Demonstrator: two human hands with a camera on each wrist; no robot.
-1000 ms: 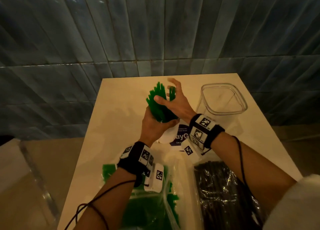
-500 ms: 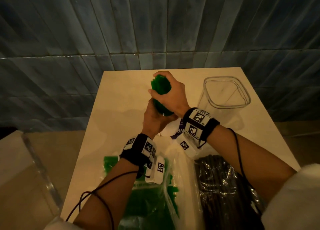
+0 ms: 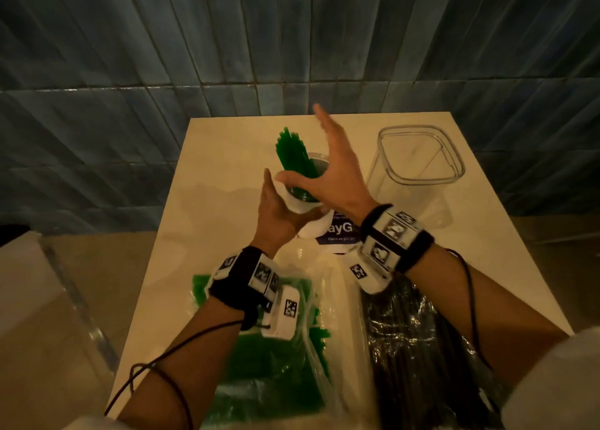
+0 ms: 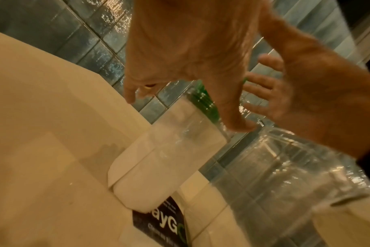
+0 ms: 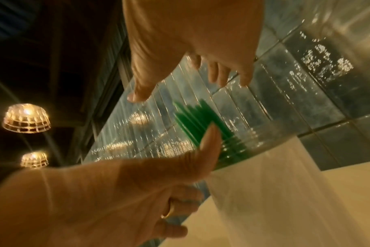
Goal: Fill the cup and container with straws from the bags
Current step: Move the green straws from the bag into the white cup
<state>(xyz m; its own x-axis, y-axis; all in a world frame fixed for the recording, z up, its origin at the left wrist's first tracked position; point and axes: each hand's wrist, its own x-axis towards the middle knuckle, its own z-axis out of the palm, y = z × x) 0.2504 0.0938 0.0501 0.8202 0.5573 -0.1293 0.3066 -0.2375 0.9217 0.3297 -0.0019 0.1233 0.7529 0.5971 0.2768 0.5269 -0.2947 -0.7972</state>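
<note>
Close to the person, two bags lie on the table (image 3: 201, 183). The green bag (image 3: 259, 374) is on the left and has green straws in it. The black bag (image 3: 418, 348) is on the right and holds dark straws.

A little farther on is the left hand (image 3: 279, 212). Its fingers are loose and spread next to the cup (image 3: 300, 202), and it grips nothing. I cannot tell if it touches the cup. The right hand (image 3: 331, 173) is over the cup with its fingers spread wide and straight. It holds nothing.

The cup stands on a white card (image 3: 337, 231) with a dark patch. A bunch of straws (image 3: 293, 155) stands in the cup and leans to the far left.

To the right of the cup, apart from it, stands the clear box (image 3: 418, 160). I see no straws in it.

Behind the table is a wall (image 3: 227, 40) of blue tiles.
</note>
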